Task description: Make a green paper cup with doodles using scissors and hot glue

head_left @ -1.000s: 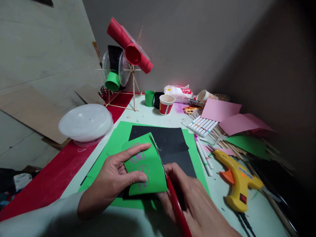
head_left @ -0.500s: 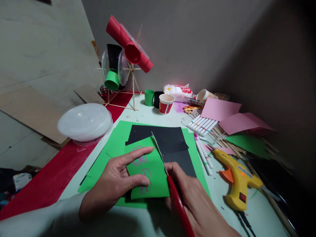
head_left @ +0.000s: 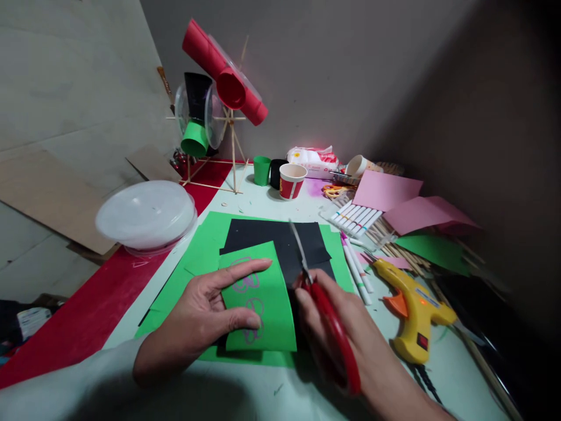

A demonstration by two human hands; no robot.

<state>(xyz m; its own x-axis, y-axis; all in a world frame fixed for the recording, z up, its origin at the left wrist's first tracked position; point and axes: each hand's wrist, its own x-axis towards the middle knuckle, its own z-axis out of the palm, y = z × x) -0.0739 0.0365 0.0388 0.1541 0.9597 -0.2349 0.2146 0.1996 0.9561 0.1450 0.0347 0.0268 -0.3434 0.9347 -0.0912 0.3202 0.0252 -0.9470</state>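
Note:
My left hand (head_left: 205, 313) pinches a small green paper piece (head_left: 267, 304) with purple outlines drawn on it, thumb on top and forefinger stretched across its upper edge. My right hand (head_left: 350, 345) grips red-handled scissors (head_left: 326, 321); the blades point up and away, just right of the green piece and apart from its edge. Both are held over a black sheet (head_left: 280, 240) lying on a larger green sheet (head_left: 197, 257) on the pale table.
A yellow glue gun (head_left: 414, 316) lies to the right, with white markers (head_left: 357, 219), skewers and pink paper (head_left: 385, 190) behind it. A clear plastic lid (head_left: 144, 213) sits left on red paper. Cups (head_left: 291, 181) and a stick-and-cup model (head_left: 219, 99) stand at the back.
The scissors have come away from the green piece's right edge and swung to the right, handles now showing. The left hand keeps its hold on the piece.

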